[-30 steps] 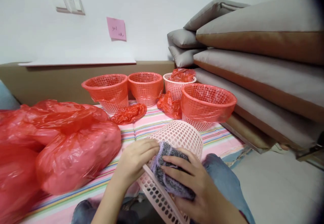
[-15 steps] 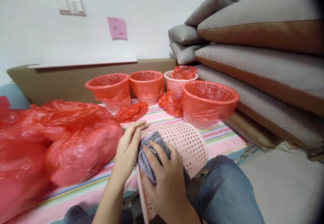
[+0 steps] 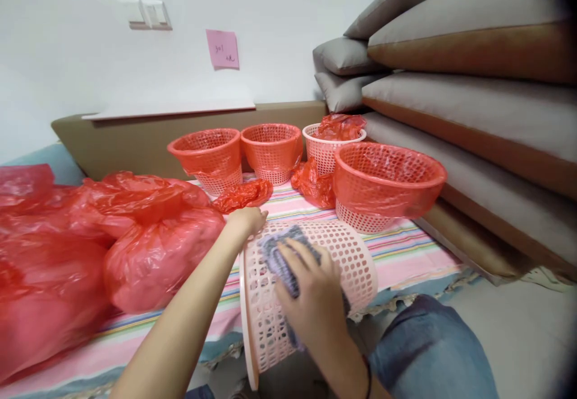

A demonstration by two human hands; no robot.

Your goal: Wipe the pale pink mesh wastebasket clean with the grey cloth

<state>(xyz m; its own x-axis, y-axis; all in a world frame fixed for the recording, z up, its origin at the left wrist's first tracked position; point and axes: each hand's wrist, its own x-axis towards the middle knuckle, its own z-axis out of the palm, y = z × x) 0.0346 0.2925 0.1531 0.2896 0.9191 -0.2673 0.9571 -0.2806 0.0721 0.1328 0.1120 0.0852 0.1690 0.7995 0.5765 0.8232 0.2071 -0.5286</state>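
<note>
Low at centre frame, the pink basket [image 3: 311, 285] lies sideways, rim toward the person. Right hand [image 3: 315, 294] presses a grey cloth [image 3: 282, 258] on its wall; left hand [image 3: 247, 220] grips its upper edge.

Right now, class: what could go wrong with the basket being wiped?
The pink basket lies on its side at the bed's edge, steadied only by the left hand; it might roll off. The grey cloth under the right hand could snag in the holes.

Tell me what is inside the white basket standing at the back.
A crumpled red plastic bag fills the top of the white basket, bulging above its rim. Anything beneath the bag is covered and cannot be seen.
</note>
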